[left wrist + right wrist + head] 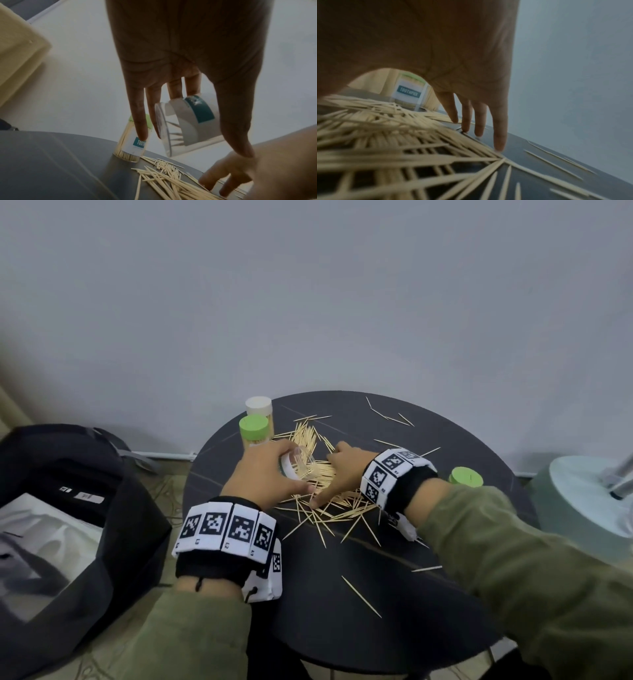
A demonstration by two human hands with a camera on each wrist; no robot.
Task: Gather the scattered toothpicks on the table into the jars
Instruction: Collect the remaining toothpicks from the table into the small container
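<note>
Though touching fingers, toothpicks ungripped.

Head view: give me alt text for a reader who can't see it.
A person's left hand holds a clear open jar tipped on its side while the right hand sweeps a pile of toothpicks on a dark round table toward it. Two capped jars stand behind; a green lid lies right.

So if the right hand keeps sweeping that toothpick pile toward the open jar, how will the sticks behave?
The toothpicks look thin, stiff and light, so they would probably slide easily on the smooth dark table. They lie crisscrossed, so some may fan out past the right hand. The clear jar that the left hand holds tilted seems light too.
</note>
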